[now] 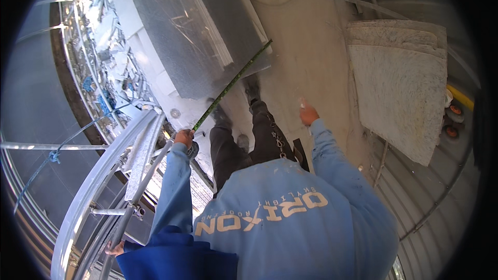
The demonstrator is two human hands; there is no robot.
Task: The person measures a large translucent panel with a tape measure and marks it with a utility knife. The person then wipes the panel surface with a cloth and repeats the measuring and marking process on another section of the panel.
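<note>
While the left hand point(183, 138) has its fingers closed on the green tape point(233, 83), pull it straight; the right hand's point(309, 114) fingers I cannot tell.

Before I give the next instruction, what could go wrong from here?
The green strip in the left hand could bend or slip, since no hand holds its far end. The boots appear close to the near edge of the dark sheet, so a step forward might knock it.

There is one green tape measure point(227, 90) — and two orange-hubbed wheels point(456, 110)
</note>
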